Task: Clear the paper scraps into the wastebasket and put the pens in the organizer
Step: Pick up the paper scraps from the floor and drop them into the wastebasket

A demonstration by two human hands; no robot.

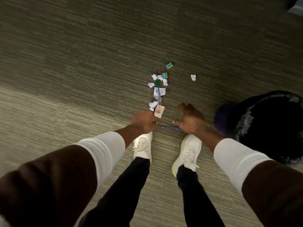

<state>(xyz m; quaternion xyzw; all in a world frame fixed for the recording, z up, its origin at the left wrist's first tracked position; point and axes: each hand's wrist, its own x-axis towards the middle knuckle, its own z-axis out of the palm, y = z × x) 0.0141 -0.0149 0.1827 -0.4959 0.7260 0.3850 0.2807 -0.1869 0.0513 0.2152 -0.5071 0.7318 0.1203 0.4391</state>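
Note:
White paper scraps (157, 91) lie in a loose trail on the carpet ahead of my feet, with one lone scrap (193, 77) off to the right. A green pen (157, 82) and a clear pen (159, 96) lie among them. A beige scrap (159, 112) is nearest, and its corner meets my left hand (144, 122), which is curled closed; I cannot tell whether it pinches the scrap. My right hand (191, 118) hovers with its fingers spread over a blue pen (170, 128). The black-lined wastebasket (268, 125) stands at the right.
Two small blue-and-yellow boxes (169, 65) (165, 75) lie at the far end of the scraps. A dark purple object (223, 118) sits against the wastebasket's left side. My white shoes (142, 146) (188, 149) stand just behind the blue pen. Grey-green carpet (82, 79) covers the floor.

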